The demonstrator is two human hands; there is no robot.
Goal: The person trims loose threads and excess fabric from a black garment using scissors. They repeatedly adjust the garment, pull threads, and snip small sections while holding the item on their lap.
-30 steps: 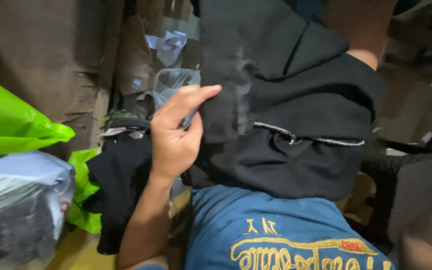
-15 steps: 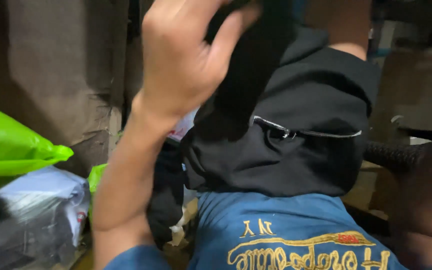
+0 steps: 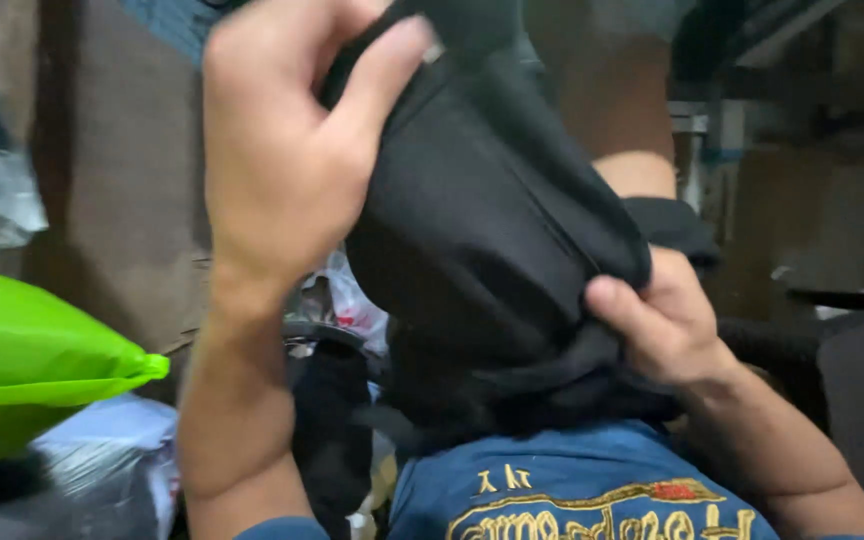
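Note:
A black garment [image 3: 492,230] hangs in front of me, filling the middle of the head view. My left hand [image 3: 287,150] is raised high and pinches its upper edge between thumb and fingers. My right hand [image 3: 662,325] grips the bunched lower part of the same garment at the right. Below it lies blue fabric with gold print [image 3: 572,490], close to my body. Another person's forearm [image 3: 617,110] shows behind the top of the garment.
A bright green plastic bag [image 3: 32,360] sits at the left, with clear plastic-wrapped bundles [image 3: 92,470] under it. A brown cardboard wall [image 3: 122,190] stands behind. Dark clothing and white bags [image 3: 347,300] pile up in the middle. Dark shapes sit at the right.
My left hand has risen from the garment's side to its top edge. My right hand has come into view and gripped the lower part. The garment now hangs bunched.

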